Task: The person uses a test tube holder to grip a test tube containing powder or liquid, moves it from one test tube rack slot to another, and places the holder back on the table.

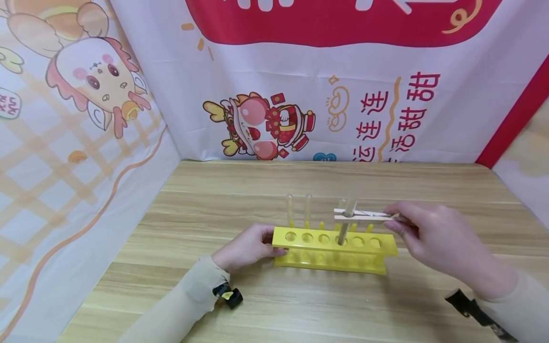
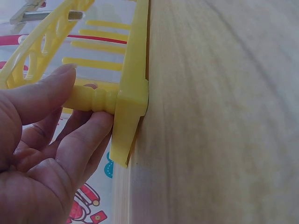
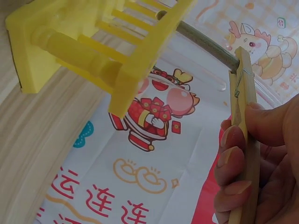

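Note:
A yellow test tube rack (image 1: pixel 330 267) stands on the table. My left hand (image 1: pixel 249 248) grips its left end, fingers and thumb around the end post (image 2: pixel 100 99) in the left wrist view. Over on the right, my right hand (image 1: pixel 448 238) holds a wooden test tube clamp (image 1: pixel 364 216) by its handle. The clamp's jaws are around a glass test tube (image 1: pixel 344 232) with greyish contents in its lower part. That tube leans, its lower end at one of the rack's middle holes; the right wrist view shows the tip (image 3: pixel 161 15) at the hole.
Along the rack's back, clear test tubes (image 1: pixel 308 209) sit upside down on yellow pegs, and other pegs (image 1: pixel 370 228) are bare. The wood-grain table (image 1: pixel 214 190) meets printed cloth walls (image 1: pixel 184 109) at the back and sides.

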`<state>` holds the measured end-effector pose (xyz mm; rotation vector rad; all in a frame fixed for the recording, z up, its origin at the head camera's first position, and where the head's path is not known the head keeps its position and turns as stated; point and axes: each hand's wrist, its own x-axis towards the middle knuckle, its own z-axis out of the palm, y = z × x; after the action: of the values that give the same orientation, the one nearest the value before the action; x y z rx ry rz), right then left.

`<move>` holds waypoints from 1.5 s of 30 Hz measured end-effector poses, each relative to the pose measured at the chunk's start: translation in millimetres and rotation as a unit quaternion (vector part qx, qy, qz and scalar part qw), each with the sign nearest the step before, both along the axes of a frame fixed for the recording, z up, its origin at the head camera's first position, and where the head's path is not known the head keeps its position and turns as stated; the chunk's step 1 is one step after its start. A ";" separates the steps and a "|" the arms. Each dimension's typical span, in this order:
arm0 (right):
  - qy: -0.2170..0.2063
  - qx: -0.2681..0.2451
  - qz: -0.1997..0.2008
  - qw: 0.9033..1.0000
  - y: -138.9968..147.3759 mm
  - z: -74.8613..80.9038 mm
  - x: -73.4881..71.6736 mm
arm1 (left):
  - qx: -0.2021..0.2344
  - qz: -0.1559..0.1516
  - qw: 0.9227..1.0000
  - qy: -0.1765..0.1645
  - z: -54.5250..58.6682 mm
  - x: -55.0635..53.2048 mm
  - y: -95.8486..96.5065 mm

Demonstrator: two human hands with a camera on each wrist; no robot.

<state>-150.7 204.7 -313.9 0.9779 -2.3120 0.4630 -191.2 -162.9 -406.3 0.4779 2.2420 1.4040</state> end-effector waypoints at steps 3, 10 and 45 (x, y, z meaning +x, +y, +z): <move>-0.010 0.002 -0.004 1.000 -0.9 -4.1 -0.7 | -0.002 0.001 1.000 -0.001 0.6 0.4 -0.1; -0.020 0.005 -0.005 1.000 -2.6 -14.3 -1.3 | 0.001 0.000 1.000 -0.003 0.6 0.8 -0.2; -0.017 -0.037 0.003 0.999 -5.7 -52.7 -2.1 | 0.008 -0.002 1.000 -0.003 0.8 -0.3 0.8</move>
<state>-152.7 199.0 -366.6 0.9500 -2.3052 0.5671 -191.5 -162.0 -405.5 0.4840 2.2258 1.4200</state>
